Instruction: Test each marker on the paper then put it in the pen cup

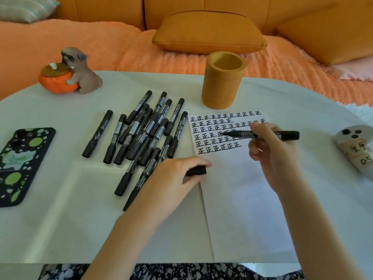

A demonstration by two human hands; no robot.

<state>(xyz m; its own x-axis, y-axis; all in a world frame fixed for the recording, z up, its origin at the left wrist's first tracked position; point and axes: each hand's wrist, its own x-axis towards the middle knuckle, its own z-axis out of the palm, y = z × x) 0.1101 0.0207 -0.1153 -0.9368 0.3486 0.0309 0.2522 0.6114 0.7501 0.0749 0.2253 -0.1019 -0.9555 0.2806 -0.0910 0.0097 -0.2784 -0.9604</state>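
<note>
The right hand (270, 150) pinches an uncapped black marker (242, 135) in curled fingers. The marker's long axis runs almost level across the view, with its tip pointing left and its blunt rear end sticking out to the right past the knuckles. The tip sits over the fourth row of black characters on the paper (242, 199); whether it touches the sheet cannot be told. The left hand (171, 174) rests at the paper's left edge, its fingers curled around a short black cap (196, 170).

Left of the paper lies a loose pile of markers (145, 130), all capped, black and slim with printed labels. Most of them point away and slightly right, and several cross each other. The pen cup (223, 81) stands upright just beyond the paper's far edge, a thick-walled cylinder in a matt yellow-brown.

The surface (60, 219) is white and smooth with a rounded far edge. On it are a phone (20, 164) in a dark case with green spots, a glossy figurine (70, 71) of a dog hugging an orange pumpkin, and at the far right a white ghost-shaped object (355, 146). Behind it is a mustard sofa (113, 9) with a matching cushion (207, 33) and a ribbed orange blanket (90, 45).
</note>
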